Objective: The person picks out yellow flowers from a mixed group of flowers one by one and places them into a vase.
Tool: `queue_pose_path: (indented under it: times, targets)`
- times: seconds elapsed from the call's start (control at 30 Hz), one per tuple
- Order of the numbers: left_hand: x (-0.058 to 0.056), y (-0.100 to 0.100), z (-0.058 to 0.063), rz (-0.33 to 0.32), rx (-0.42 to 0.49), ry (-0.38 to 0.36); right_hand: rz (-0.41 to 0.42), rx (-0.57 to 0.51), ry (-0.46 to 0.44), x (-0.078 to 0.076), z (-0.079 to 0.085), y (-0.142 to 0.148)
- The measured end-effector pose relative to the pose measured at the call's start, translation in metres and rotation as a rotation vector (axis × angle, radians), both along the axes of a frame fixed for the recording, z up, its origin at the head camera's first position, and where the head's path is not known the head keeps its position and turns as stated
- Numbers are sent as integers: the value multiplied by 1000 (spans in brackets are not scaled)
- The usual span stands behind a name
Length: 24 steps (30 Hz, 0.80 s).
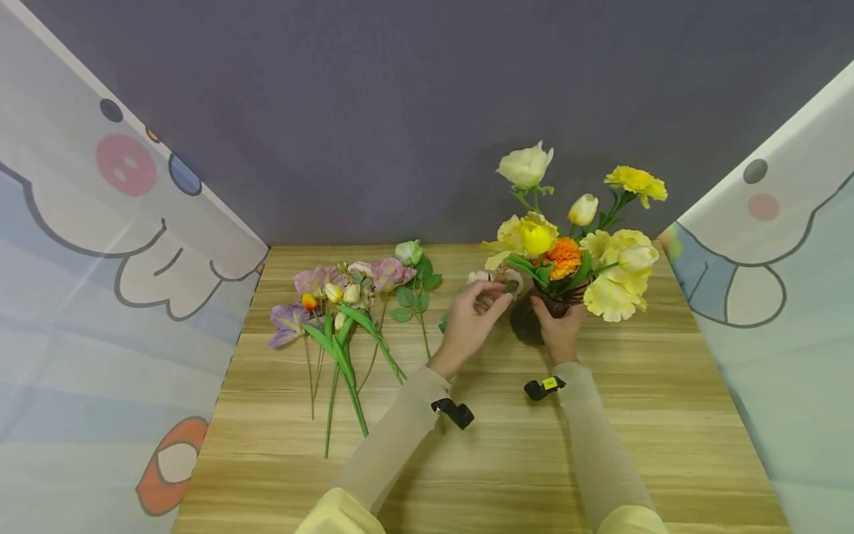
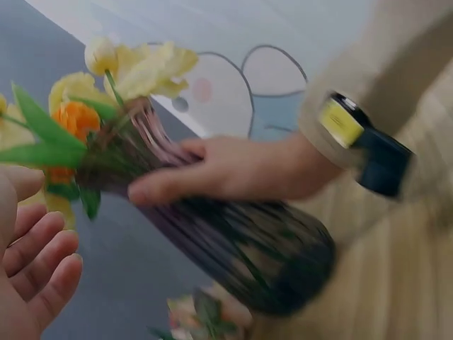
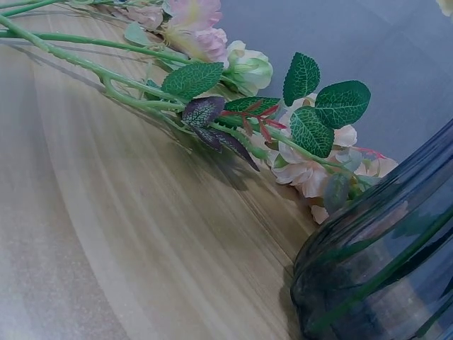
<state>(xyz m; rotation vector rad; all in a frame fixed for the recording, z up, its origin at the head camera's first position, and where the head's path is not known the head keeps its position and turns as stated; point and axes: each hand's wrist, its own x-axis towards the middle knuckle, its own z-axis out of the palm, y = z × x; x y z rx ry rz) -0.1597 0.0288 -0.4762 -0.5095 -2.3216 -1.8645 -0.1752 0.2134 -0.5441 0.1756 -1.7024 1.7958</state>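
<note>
My right hand (image 1: 560,330) grips the neck of a dark, see-through ribbed glass vase (image 1: 527,326), thumb across its front in the left wrist view. In the vase stand an orange flower (image 1: 563,258), a white rose (image 1: 525,165), a yellow carnation (image 1: 637,183), pale tulips (image 1: 583,210) and large ruffled yellow blooms (image 1: 617,289). Beside the vase's left side is my left hand (image 1: 470,319), its fingers loosely bent with nothing between them in the left wrist view (image 2: 35,262). Green stems show through the glass in the right wrist view. That view does not show the right hand.
Pale pink flowers (image 3: 304,170) lie behind the vase. Loose purple flowers (image 1: 290,322), tulips (image 1: 333,292) and a greenish-white rose (image 1: 409,252) lie on the left of the wooden table (image 1: 500,475). A grey wall (image 1: 373,133) stands behind, with printed curtains at both sides.
</note>
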Motion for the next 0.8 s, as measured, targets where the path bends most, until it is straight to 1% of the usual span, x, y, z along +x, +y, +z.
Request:
queue_pose_path:
  times: [0.07, 0.17, 0.23, 0.33, 0.43, 0.57, 0.63, 0.8]
  targets:
    - [5, -11, -11, 21, -39, -3, -7, 3, -11, 1, 1, 0]
    - [11, -29, -27, 53, -70, -4, -11, 11, -33, 2, 2, 0]
    - [14, -41, -36, 87, -76, 3, -9, 4, -45, 3, 2, 0]
    - [19, -61, -48, 156, -52, 13, -5, -6, -56, 3, 2, 0]
    - [26, -81, -56, 239, -27, 16, -3, -5, -56, 3, 2, 0]
    - [35, -110, -65, 354, -29, -24, -8, -2, -61, 4, 2, -1]
    - [41, -125, -68, 411, -47, -47, -20, -1, -65, 4, 3, -2]
    - [54, -159, -80, 550, -107, -31, -62, -3, -68, 5, 4, -5]
